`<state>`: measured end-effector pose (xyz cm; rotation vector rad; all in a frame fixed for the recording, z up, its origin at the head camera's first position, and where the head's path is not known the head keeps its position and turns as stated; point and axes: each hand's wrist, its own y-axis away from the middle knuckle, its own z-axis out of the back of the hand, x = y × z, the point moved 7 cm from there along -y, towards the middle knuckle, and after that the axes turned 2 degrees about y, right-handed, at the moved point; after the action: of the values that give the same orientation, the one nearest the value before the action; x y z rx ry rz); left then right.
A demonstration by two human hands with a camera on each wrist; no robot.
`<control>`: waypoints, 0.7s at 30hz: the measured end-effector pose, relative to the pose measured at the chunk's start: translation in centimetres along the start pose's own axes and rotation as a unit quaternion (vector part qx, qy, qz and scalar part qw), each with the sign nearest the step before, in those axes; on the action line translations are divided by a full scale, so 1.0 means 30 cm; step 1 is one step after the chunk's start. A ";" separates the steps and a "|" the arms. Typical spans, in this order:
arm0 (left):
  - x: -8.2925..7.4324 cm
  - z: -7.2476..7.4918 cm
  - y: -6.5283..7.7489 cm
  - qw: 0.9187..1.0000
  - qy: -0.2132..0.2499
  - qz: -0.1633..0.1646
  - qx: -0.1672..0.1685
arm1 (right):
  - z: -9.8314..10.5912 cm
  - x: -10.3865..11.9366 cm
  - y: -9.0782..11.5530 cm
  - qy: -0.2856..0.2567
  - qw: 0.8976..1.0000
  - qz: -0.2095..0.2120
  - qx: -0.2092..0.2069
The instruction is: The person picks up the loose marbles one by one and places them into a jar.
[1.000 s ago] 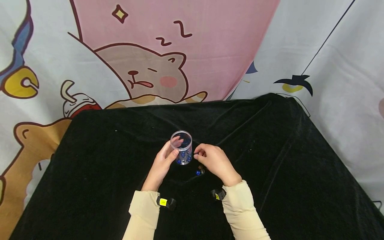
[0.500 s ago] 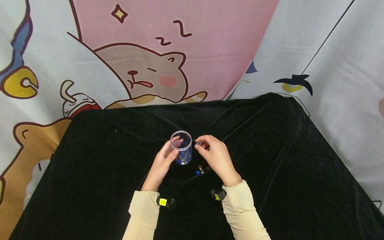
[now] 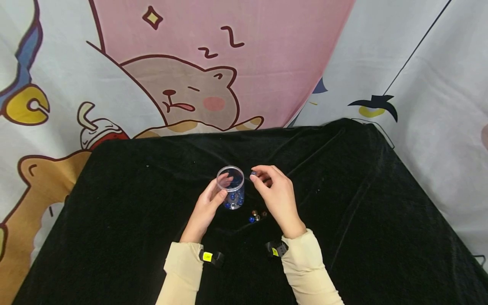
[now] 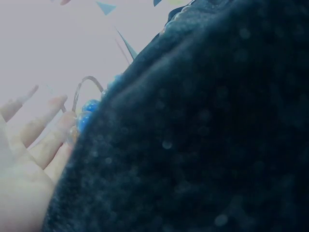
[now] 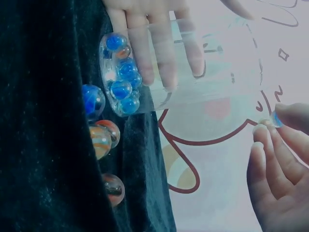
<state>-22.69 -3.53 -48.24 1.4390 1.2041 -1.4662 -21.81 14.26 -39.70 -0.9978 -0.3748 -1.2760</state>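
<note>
My left hand [image 3: 206, 207] grips a clear plastic jar [image 3: 236, 186] from its left side, thumb in front and fingers behind. Several blue marbles and an orange one lie at the bottom of the jar, as the right wrist view shows. Just right of the jar's rim, my right hand [image 3: 276, 192] pinches a blue marble [image 5: 277, 119] between thumb and fingertips. On the cloth below that hand lie a blue marble [image 3: 251, 219] and several orange or clear marbles [image 3: 254, 212]. In the left wrist view the cloth hides much of the jar.
Black velvet cloth [image 3: 133, 212] covers the table, with soft folds toward the right. Behind it hangs a curtain [image 3: 286, 51] printed with a sleeping cartoon animal. A wrist camera [image 3: 277, 249] sits at the right sleeve.
My right hand has risen from beside the jar's lower part to rim height, carrying the pinched marble. The marbles on the cloth have come into fuller view. The left hand and jar stay put.
</note>
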 end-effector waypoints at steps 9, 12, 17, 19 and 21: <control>0.003 0.003 0.003 1.000 -0.006 0.005 -0.003 | -0.002 0.018 0.004 -0.036 0.999 0.010 -0.021; 0.003 0.003 0.002 1.000 -0.002 0.005 0.000 | -0.009 0.032 0.008 -0.053 0.998 0.018 -0.021; -0.009 -0.002 0.003 1.000 0.004 0.004 0.002 | -0.015 0.059 0.015 -0.074 0.996 0.037 -0.022; -0.009 -0.001 0.003 1.000 0.003 0.005 0.001 | -0.017 0.066 0.016 -0.080 0.996 0.040 -0.021; -0.001 0.002 0.002 1.000 0.001 0.010 0.000 | -0.020 0.069 0.016 -0.083 0.996 0.039 -0.019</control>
<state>-22.64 -3.61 -48.23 1.4492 1.1881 -1.4499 -20.91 12.51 -38.72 -1.1448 -0.4366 -1.1357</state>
